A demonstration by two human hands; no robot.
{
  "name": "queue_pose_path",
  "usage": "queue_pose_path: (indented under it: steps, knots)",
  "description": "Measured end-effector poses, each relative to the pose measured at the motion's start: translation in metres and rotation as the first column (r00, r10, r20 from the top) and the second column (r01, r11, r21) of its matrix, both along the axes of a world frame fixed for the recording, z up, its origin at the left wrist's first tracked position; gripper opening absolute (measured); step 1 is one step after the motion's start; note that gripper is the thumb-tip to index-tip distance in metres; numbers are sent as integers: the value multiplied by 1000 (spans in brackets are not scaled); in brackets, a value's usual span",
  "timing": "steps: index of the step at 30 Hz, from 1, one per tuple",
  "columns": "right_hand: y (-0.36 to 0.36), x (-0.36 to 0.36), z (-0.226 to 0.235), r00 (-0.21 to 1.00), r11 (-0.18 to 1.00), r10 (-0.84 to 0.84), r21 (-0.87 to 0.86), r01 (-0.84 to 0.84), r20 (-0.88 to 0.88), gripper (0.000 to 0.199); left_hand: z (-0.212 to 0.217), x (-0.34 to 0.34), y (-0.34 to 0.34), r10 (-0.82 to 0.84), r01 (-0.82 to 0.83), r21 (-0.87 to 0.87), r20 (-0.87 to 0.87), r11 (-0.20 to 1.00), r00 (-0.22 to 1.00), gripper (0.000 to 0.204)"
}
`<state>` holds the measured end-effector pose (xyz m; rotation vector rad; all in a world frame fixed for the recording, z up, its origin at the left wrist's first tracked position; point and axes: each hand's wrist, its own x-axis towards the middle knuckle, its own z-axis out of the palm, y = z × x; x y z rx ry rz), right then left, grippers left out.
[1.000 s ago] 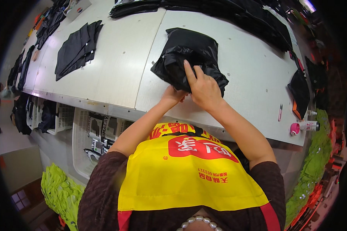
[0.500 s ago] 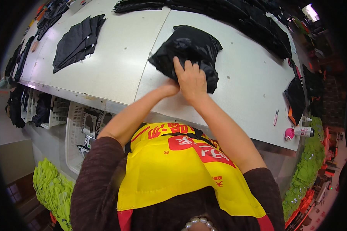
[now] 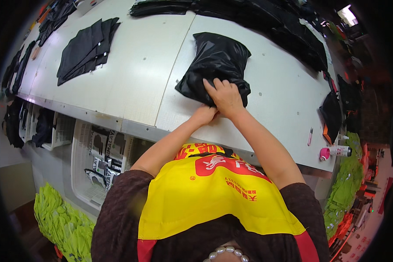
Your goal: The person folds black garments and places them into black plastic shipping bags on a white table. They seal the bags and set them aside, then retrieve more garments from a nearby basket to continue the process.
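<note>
Both hands point(image 3: 220, 102) press black bag point(image 3: 216, 61); folded black garments point(image 3: 85, 50) well apart.

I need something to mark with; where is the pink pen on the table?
In the head view, the pink pen lies near the right front edge of the white table, just above the pink-capped bottle.
</note>
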<state>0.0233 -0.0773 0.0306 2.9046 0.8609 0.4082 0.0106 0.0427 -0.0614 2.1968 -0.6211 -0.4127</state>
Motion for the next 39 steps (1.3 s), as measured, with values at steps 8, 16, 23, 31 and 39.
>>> queue_pose_path:
  steps: [8, 16, 23, 31, 39]
  knots:
    - [-5, -22, 6, 941, 975, 24, 215, 53, -338, 64, -41, 2, 0, 110, -139, -377, -99, 916, 989, 27]
    - [21, -22, 10, 965, 810, -200, 525, 261, -171, 25, 37, -37, 9, -34, -330, -307, -775, 892, 631, 30]
    - [37, -65, 13, 994, 932, -68, 351, 95, -89, 13, 16, -53, 66, -329, 96, -505, -396, 857, 857, 36]
    - [37, -13, 40, 982, 954, -64, 278, 113, -180, 14, 60, -57, 86, -106, -155, -270, -748, 950, 655, 55]
    - [46, 10, 25, 996, 995, 46, 91, -38, -82, 5, 53, -41, 140, 65, -704, -509, -787, 494, 614, 69]
